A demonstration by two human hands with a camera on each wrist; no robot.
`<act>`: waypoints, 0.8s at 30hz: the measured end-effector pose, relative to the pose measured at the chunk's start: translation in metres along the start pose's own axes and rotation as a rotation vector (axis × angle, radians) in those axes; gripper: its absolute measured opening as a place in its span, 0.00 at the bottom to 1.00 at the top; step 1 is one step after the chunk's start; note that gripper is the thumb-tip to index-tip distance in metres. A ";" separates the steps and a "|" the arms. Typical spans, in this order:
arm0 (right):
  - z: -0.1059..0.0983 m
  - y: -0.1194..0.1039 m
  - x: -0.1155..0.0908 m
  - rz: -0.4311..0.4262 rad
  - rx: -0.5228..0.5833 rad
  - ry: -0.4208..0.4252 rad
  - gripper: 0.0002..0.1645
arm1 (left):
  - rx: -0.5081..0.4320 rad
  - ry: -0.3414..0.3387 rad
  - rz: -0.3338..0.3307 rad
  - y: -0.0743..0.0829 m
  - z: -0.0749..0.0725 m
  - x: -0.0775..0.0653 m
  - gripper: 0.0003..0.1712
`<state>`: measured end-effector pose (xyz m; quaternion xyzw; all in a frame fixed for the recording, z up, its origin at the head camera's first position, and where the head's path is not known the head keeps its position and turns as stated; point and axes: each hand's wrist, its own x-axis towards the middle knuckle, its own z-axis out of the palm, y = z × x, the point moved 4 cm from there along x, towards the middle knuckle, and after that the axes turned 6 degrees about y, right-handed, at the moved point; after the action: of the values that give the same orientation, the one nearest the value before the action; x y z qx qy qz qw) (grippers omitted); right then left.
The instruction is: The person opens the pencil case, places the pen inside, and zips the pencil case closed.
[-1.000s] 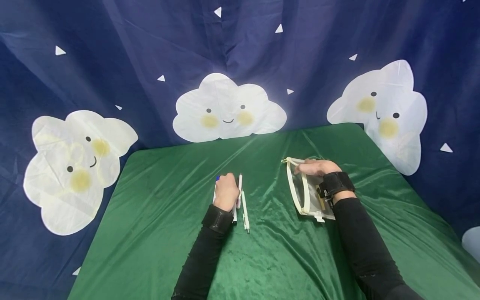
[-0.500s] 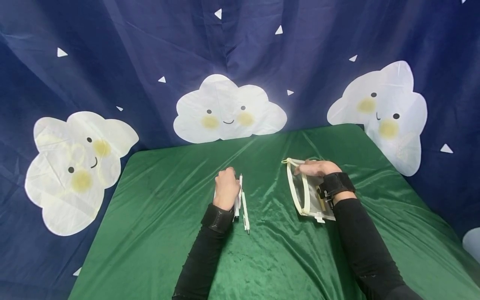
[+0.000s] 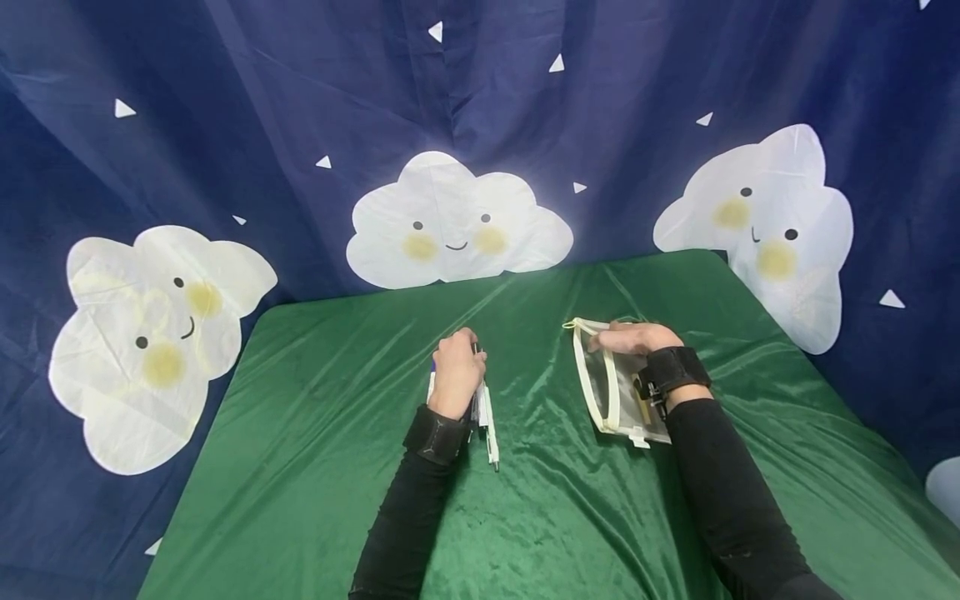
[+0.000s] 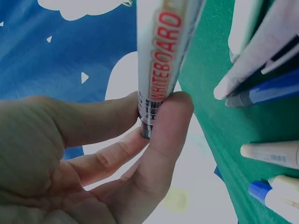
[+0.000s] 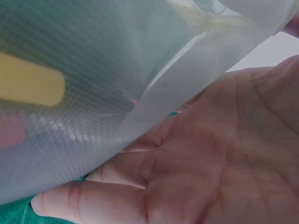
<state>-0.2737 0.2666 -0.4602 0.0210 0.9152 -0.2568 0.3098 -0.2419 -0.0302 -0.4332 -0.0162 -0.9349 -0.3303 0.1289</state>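
Observation:
My left hand pinches a whiteboard marker between thumb and fingers. In the left wrist view the marker stands lengthwise, its red lettering showing and its dark end down between the fingertips. Below that hand several pens and markers lie on the green cloth, among them a slim white pen, a blue-barrelled pen and a white one with a blue cap. My right hand holds a see-through mesh pouch near its open, cream-edged mouth. A yellow stick-like item shows through the mesh.
A green cloth with soft folds covers the table. Behind its far edge hangs a dark blue curtain printed with white smiling clouds.
My left hand has risen slightly from the pens, taking the marker up from among them, and its wrist has turned a little. My right hand and the pouch have kept their place.

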 end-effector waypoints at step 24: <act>-0.001 -0.003 0.001 -0.005 0.021 -0.014 0.59 | -0.154 -0.011 -0.072 0.004 0.016 0.006 0.16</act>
<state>-0.2758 0.2644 -0.4587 0.0204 0.9104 -0.2671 0.3153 -0.2505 -0.0174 -0.4415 0.0055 -0.9074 -0.4055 0.1101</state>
